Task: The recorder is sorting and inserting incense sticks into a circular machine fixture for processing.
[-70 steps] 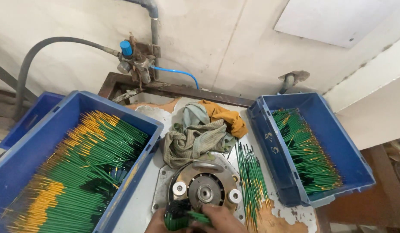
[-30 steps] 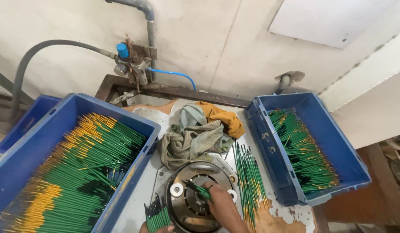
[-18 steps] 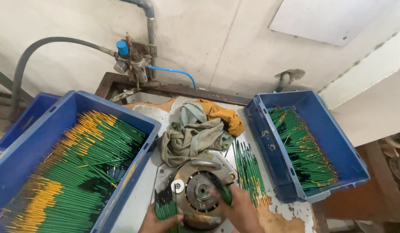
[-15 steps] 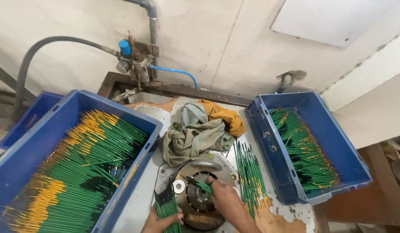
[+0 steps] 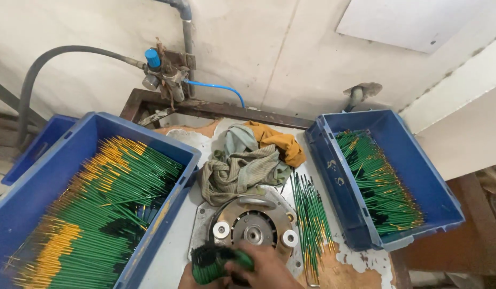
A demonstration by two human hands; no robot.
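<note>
A: Grip first, what did the hands have?

B: Right hand [image 5: 266, 267] sat at the bottom edge, fingers wrapped over a bundle of green sticks [image 5: 213, 263], dark tips bunched tog. at the upper left end. Left hand [image 5: 189, 279] only just showed under the bundle; couldn't tell if it was clenched or loose.

A: Where was the bundle?

B: Low centre, right at the front rim of the round metal fixture [image 5: 254, 231], overlapping its lower left edge. Fixture had a hub in the middle and two white round knobs, one each side.

A: And around that?

B: Loose green sticks [image 5: 311, 225] lay in a row just right of the fixture on the worn bench top [image 5: 175, 251]. Crumpled rags [image 5: 248, 160], grey-green w/ an orange one, behind it. Big blue crate [image 5: 50, 182] on the left, full of green sticks w/ yellow ends. Smaller blue crate [image 5: 435, 182] on the right, partly filled w/ the same. Air regulator w/ blue knob [image 5: 159, 75] on the wall, grey hose [image 5: 50, 61] off to the left.
</note>
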